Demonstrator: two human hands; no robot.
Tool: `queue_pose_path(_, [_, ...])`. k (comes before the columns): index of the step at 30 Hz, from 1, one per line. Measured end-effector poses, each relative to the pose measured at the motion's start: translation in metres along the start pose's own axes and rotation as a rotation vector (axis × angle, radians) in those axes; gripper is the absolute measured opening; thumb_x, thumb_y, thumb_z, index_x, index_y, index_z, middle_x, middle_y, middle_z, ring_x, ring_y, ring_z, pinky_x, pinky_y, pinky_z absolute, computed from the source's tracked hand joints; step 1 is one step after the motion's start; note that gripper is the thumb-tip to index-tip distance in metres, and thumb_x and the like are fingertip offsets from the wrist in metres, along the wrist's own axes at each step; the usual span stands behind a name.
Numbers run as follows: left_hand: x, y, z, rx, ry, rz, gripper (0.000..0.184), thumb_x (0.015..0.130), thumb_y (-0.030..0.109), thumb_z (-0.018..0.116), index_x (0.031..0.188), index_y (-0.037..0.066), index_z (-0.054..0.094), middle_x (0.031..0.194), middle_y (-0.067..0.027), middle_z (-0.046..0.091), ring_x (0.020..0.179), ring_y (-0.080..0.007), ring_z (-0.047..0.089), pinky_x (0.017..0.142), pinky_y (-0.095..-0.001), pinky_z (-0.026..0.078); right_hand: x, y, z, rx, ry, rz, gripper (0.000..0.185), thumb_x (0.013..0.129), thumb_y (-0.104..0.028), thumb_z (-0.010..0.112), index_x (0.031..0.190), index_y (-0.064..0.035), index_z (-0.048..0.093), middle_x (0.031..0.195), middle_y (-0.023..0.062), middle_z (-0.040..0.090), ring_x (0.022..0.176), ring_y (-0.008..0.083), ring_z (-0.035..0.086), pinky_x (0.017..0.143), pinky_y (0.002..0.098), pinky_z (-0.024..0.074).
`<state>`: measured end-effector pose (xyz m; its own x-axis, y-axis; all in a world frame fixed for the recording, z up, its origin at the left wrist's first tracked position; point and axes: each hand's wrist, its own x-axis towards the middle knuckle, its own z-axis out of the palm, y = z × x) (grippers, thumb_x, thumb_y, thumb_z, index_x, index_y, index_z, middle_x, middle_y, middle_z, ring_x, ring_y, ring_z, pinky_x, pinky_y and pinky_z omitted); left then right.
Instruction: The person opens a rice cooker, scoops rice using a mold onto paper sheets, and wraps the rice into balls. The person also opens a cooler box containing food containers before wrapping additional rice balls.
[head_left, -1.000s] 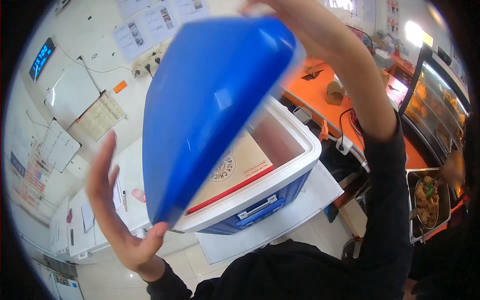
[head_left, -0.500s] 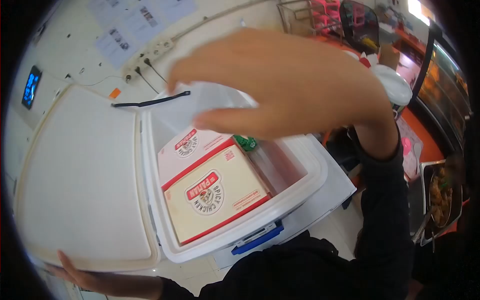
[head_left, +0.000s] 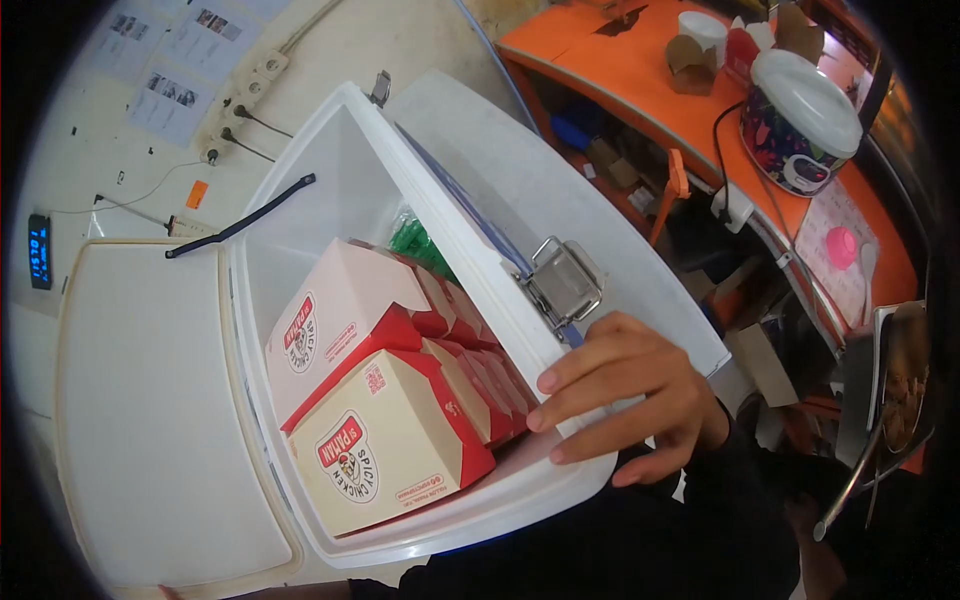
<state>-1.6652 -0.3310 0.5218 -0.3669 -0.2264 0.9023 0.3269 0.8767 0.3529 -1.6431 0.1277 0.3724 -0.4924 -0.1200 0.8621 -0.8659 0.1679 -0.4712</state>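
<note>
My right hand [head_left: 645, 395] grips the near right corner of a white cooler box [head_left: 590, 440], fingers bent over its rim and thumb outside. Inside lie a cream chicken box [head_left: 385, 440] and a pinkish-white one [head_left: 340, 320], both with red edges and "Spicy Chicken" print. More boxes of the kind show behind them. Something green in clear plastic [head_left: 412, 235] is tucked at the back. The box looks tilted to the left, its hinged lid [head_left: 150, 410] swung wide. Only a fingertip of my left hand [head_left: 168, 592] shows, by the lid's lower edge.
Metal latches [head_left: 570, 285] stick out from the cooler's right side. Beyond are a white surface [head_left: 640, 290] and an orange table [head_left: 600, 60] with a patterned rice cooker [head_left: 800, 120]. A food tray [head_left: 900, 390] stands far right. A wall socket strip [head_left: 262, 75] has plugged-in cords.
My right hand came down from above the cooler to its right rim. The cooler has tipped leftward, and the view has shifted right. My left hand has mostly left the picture.
</note>
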Motion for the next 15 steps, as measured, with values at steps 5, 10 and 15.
queue_pose_path(5, [-0.003,0.007,-0.007,0.061,-0.062,0.026,0.07,0.077,0.025,0.061,0.134,0.002,0.027,0.135,-0.0192,0.032,0.12,-0.0306,0.036,0.097,-0.0448,0.033,-0.019,0.005,0.022,0.013,0.119,0.043,0.027,0.077,-0.039,0.057,0.087,-0.0145,0.066,0.103,0.0064,0.063,0.106,0.0236,0.052,0.078,0.0357,0.0291])
queue_pose_path(10, [-0.003,0.013,-0.011,0.106,-0.116,0.056,0.07,0.077,0.026,0.061,0.134,0.003,0.027,0.136,-0.0192,0.03,0.121,-0.0312,0.035,0.097,-0.0462,0.033,-0.023,0.014,0.036,0.009,0.244,-0.036,0.028,0.078,-0.041,0.056,0.087,-0.0157,0.064,0.105,0.006,0.062,0.106,0.0232,0.053,0.078,0.0358,0.0282])
queue_pose_path(15, [-0.002,0.018,-0.015,0.139,-0.153,0.086,0.07,0.077,0.027,0.061,0.134,0.004,0.027,0.137,-0.0192,0.029,0.122,-0.0318,0.034,0.097,-0.0476,0.032,-0.022,0.016,0.041,-0.007,0.327,-0.063,0.03,0.082,-0.044,0.051,0.082,-0.0173,0.063,0.098,0.0047,0.064,0.105,0.0217,0.054,0.076,0.0348,0.0279])
